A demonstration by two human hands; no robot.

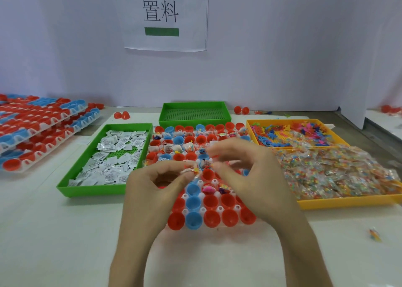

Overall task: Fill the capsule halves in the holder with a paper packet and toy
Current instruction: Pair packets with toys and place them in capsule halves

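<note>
Left hand (pixel 156 178): grip pinches small clear plastic toy packet (pixel 191 170), long axis crosswise, jutting rightward, above white plastic holder (pixel 185 196); right hand (pixel 250 173) blurred, grip undeterminable.

Head view (wide-angle) looks forward and down, close over holder (pixel 202 210).

Left hand (pixel 152 184), right hand (pixel 250 178): both bare; forearms bare to frame edge.
</note>
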